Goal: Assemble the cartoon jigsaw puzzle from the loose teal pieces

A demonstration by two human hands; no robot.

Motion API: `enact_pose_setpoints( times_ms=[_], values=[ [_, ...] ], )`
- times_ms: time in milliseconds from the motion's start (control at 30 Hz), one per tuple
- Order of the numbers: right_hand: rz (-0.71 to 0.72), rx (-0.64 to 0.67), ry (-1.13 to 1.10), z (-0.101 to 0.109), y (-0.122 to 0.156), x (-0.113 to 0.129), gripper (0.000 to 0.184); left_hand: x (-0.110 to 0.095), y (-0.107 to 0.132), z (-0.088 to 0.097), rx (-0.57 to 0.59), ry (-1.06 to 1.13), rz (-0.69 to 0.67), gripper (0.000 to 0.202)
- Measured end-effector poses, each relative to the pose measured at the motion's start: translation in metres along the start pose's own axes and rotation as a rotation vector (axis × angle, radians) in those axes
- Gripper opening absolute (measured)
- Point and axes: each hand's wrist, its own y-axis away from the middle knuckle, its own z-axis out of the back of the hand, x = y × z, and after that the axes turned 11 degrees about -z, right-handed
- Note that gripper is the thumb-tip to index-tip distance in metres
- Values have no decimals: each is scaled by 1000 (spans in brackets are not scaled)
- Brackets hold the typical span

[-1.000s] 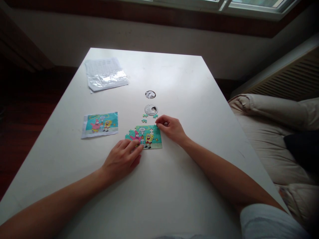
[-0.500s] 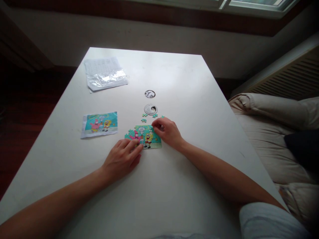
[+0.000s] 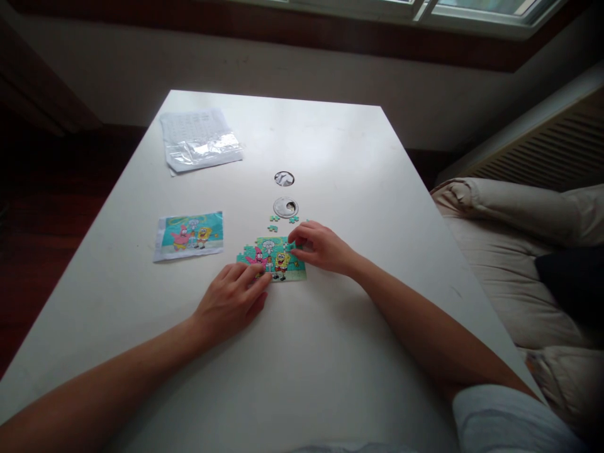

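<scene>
A partly joined jigsaw puzzle [image 3: 283, 258] with cartoon figures on a teal ground lies flat on the white table. Over its lower left part rests my left hand [image 3: 233, 292], fingers stretched out on the pieces and hiding some of the picture. My right hand [image 3: 323, 247] is at the puzzle's upper right edge, with thumb and index finger at the two sides of a small teal puzzle piece [image 3: 289, 248]. Several loose pieces [image 3: 272, 228] lie just beyond the puzzle, one of them partly behind my right hand.
A reference picture in a clear sleeve [image 3: 191, 236] lies left of the puzzle. Farther back are papers in a plastic bag [image 3: 202, 139]. Two round inserts, a near one [image 3: 285, 207] and a far one [image 3: 284, 178], sit in the tabletop. A beige sofa [image 3: 491, 251] stands at the right.
My right thumb has moved down and away from the index finger, and the wrist has shifted slightly right. My left hand stays in place on the puzzle.
</scene>
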Motion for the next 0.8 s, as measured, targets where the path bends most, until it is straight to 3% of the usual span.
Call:
enact_pose_setpoints(
  times_ms=[333,800],
  values=[
    [33,-20,161,-7,-1,-5,12,1,1,0,-1,2,5,31],
    [-17,-51,149,-11,2,2,8,0,-1,1,-12,13,6,29]
  ],
)
